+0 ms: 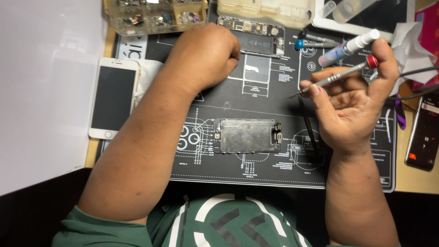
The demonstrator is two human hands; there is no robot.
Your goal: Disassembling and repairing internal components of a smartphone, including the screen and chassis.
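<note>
Dark and printed with white diagrams, the repair mat (274,98) covered most of the desk, and at its middle lay a detached phone display assembly (247,136), face down, its bare metal back plate up and a small connector cluster showing at its right end. It lay apart from both hands, touched by neither. Above it, near the mat's far edge, sat the opened phone body (256,37), its battery and internal parts exposed, so the handset already stood separated into its two halves; whether any part still had to come off the plate could not be told. The person's left hand (206,55) rested knuckles-up just beside the phone body's left end, fingers curled under into a loose fist; what they pinched, if anything, was hidden. The right hand (354,103) was raised palm-up to the right of the display assembly, thumb and fingers gripping a slim screwdriver (336,77) with a red cap, its tip pointing left and clear of any part. Judged from this, the work looked to be midway, with reassembly not yet begun. Further out, a white marker-like pen (350,46) and other small tools lay at the mat's upper right, a clear parts organiser (155,16) stood at the top left, an intact white phone (113,98) lay off the mat's left edge, and another phone (423,135) with a lit screen lay at the far right.
</note>
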